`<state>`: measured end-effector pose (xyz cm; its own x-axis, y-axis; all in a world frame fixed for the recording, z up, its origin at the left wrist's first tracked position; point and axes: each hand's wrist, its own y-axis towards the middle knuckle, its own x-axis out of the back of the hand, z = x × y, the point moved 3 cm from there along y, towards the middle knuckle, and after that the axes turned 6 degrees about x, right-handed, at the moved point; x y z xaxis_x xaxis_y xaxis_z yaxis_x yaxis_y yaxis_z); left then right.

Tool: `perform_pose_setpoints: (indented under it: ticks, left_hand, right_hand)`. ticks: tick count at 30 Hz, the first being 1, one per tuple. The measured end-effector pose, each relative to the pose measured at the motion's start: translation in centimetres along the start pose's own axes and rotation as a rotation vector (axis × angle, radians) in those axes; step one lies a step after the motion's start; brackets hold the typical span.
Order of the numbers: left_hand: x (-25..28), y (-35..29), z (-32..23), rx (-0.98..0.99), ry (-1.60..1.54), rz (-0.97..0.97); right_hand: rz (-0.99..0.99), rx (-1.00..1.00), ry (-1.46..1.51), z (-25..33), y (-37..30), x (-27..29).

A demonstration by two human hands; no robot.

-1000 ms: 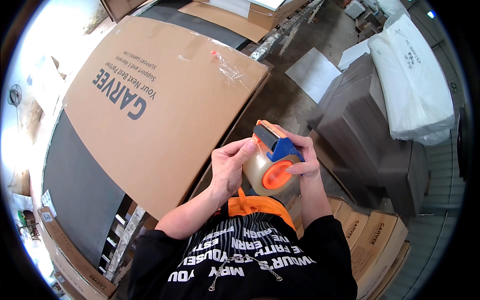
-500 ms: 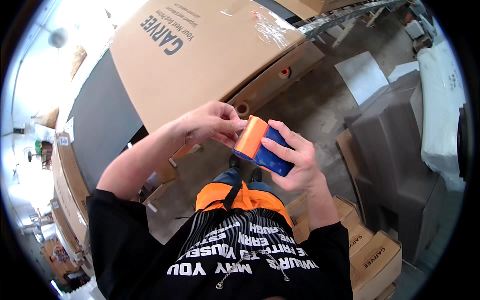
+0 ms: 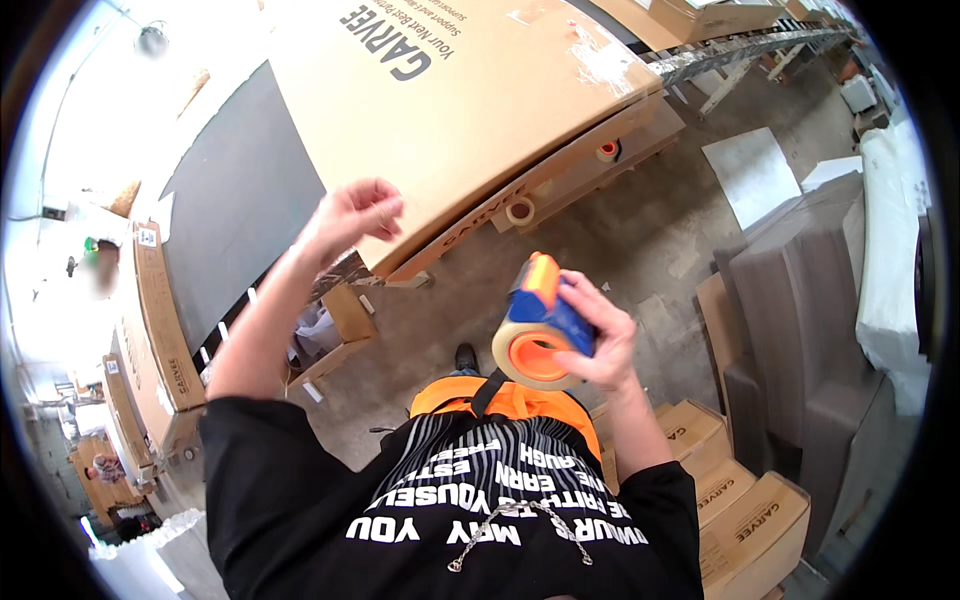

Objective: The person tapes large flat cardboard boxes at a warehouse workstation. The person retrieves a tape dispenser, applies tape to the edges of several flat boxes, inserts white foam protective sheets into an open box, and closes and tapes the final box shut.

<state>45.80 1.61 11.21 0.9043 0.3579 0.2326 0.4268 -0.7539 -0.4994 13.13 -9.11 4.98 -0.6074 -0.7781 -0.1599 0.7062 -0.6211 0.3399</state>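
My right hand (image 3: 603,335) is wrapped round a blue and orange tape dispenser (image 3: 545,285). A roll of tan tape (image 3: 507,352) on an orange hub sits in it, facing my body. My left hand (image 3: 360,222) is raised by the near left corner of a large brown cardboard box (image 3: 450,130). Its fingers are curled in and slightly smeared; anything between them is too small to make out. The two hands are well apart. The box lies flat on a dark conveyor belt (image 3: 245,170), with clear tape glinting on its far right part.
Below the box's edge a tape roll (image 3: 520,211) and an orange-cored roll (image 3: 607,150) rest on a ledge. Grey foam blocks (image 3: 800,300) stand at right. Smaller cartons (image 3: 755,530) are stacked at lower right. An open carton (image 3: 340,335) sits under the belt.
My left hand has left the dispenser and moved left and up toward the box. My right hand has turned the dispenser, so its tape roll now shows. The view has shifted slightly.
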Motion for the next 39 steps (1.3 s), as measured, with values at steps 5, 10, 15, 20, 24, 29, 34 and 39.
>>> perform_pose_setpoints:
  ticks: [5, 10, 15, 20, 24, 29, 34, 39]
  left_hand:
    - [-7.0, -12.0, -3.4, -0.664, -0.482, 0.396]
    - [-9.1, -18.3, -5.5, -1.175, -0.970, 0.857]
    - [-9.7, -20.4, -5.8, -1.176, -1.150, 0.780]
    - [-7.6, -22.1, -5.6, -1.139, -1.179, 0.790]
    - [-7.7, -20.5, -4.6, -1.456, -0.931, 0.873]
    - [-7.2, -15.2, -2.7, -0.376, -0.954, 0.003]
    - [-8.5, -13.5, -0.6, -0.194, -0.339, 0.167]
    - [-8.3, -11.7, 0.7, -0.061, -0.438, 0.323]
  right_hand:
    - [-0.167, -0.222, 0.485, 0.8, -0.4, -0.3]
    - [-0.243, -0.217, 0.629, 1.7, -1.0, -2.6]
    - [-0.370, -0.195, 0.673, 3.0, -0.6, -5.4]
    - [-0.316, -0.209, 0.639, 3.4, -1.1, -5.7]
    - [-0.220, -0.134, 0.585, 3.6, -1.0, -6.1]
    - [-0.137, 0.191, 0.268, 4.9, -0.3, -6.7]
    - [-0.025, 0.374, -0.133, 7.1, 0.1, -7.4]
    - [-0.003, 0.466, -0.449, 8.6, 0.0, -7.5]
